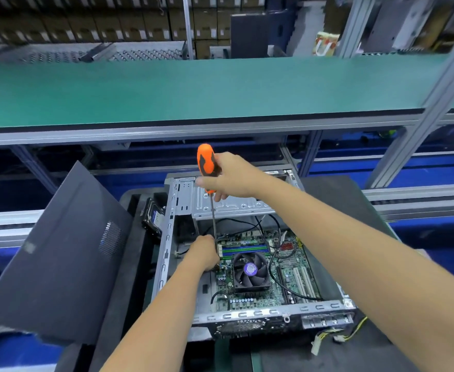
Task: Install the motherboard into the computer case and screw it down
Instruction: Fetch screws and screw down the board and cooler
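Head view: motherboard (263, 267) sits in the open computer case (166, 237); right hand (233, 175) wraps the screwdriver (207, 167), left hand (205, 252) pinches its tip. Board looks rigid but fragile: handle by edges.

Both forearms are bare to the frame's edge, no sleeves, gloves or jewellery showing.

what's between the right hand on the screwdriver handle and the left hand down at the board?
Head view: only the screwdriver's bare metal shaft spans from the right hand to the left hand, passing in front of the drive cage.
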Action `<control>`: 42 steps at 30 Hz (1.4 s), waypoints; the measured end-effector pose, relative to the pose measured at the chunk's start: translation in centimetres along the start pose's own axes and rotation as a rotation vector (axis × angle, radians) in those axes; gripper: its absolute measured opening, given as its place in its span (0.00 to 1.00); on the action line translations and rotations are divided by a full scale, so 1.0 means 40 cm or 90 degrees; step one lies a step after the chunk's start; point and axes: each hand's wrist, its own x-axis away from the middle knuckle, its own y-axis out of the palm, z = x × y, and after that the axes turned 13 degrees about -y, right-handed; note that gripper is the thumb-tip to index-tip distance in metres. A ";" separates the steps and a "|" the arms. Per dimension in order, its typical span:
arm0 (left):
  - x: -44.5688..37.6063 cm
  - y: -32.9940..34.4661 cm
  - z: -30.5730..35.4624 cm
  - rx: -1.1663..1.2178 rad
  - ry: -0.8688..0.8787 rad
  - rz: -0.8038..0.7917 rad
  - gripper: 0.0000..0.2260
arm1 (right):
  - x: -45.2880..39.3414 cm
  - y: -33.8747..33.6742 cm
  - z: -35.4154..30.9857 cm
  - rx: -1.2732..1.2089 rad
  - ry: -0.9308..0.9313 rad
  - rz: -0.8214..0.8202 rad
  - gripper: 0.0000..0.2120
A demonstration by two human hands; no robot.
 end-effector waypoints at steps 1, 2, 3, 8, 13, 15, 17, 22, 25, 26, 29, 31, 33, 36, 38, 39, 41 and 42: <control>0.005 -0.005 -0.004 0.019 0.016 0.018 0.05 | -0.003 0.002 -0.001 0.017 -0.011 0.016 0.10; 0.009 -0.011 -0.007 0.048 0.030 0.031 0.03 | -0.008 0.000 -0.006 0.034 -0.024 0.040 0.11; 0.015 -0.019 -0.009 0.097 0.042 0.037 0.07 | -0.015 -0.004 -0.014 0.045 -0.038 0.068 0.11; 0.092 -0.088 0.021 0.329 0.231 -0.088 0.05 | -0.045 -0.057 -0.069 0.067 -0.089 0.200 0.08; 0.144 -0.147 0.126 0.408 0.371 -0.151 0.04 | -0.036 -0.175 -0.093 0.104 -0.133 0.305 0.09; 0.153 -0.163 0.188 0.384 0.418 -0.154 0.04 | -0.019 -0.226 -0.085 0.147 -0.114 0.308 0.11; 0.170 -0.169 0.248 0.356 0.463 -0.153 0.06 | 0.007 -0.277 -0.067 0.184 -0.094 0.328 0.12; 0.197 -0.148 0.396 0.357 0.513 -0.203 0.09 | 0.105 -0.406 0.025 0.193 -0.044 0.421 0.10; 0.187 -0.118 0.500 0.328 0.478 -0.161 0.05 | 0.177 -0.462 0.114 0.219 0.019 0.425 0.12; 0.182 -0.102 0.537 0.316 0.455 -0.131 0.04 | 0.201 -0.477 0.149 0.223 0.042 0.421 0.13; 0.163 -0.041 0.650 0.226 0.377 -0.038 0.04 | 0.274 -0.513 0.263 0.212 0.095 0.407 0.13; 0.136 0.004 0.713 0.124 0.314 0.010 0.06 | 0.315 -0.527 0.339 0.183 0.127 0.403 0.13; 0.104 0.048 0.761 0.027 0.248 0.024 0.08 | 0.342 -0.531 0.407 0.136 0.161 0.396 0.13; 0.067 0.108 0.812 -0.070 0.183 0.014 0.08 | 0.366 -0.524 0.490 0.084 0.202 0.376 0.14; 0.050 0.143 0.842 -0.130 0.169 -0.020 0.05 | 0.377 -0.512 0.535 0.064 0.221 0.346 0.14; 0.042 0.159 0.854 -0.159 0.169 -0.038 0.05 | 0.381 -0.504 0.553 0.054 0.230 0.328 0.14; 0.029 0.186 0.871 -0.209 0.175 -0.054 0.07 | 0.388 -0.488 0.585 0.039 0.244 0.298 0.15; 0.025 0.198 0.875 -0.215 0.171 -0.049 0.06 | 0.391 -0.482 0.598 0.030 0.247 0.288 0.15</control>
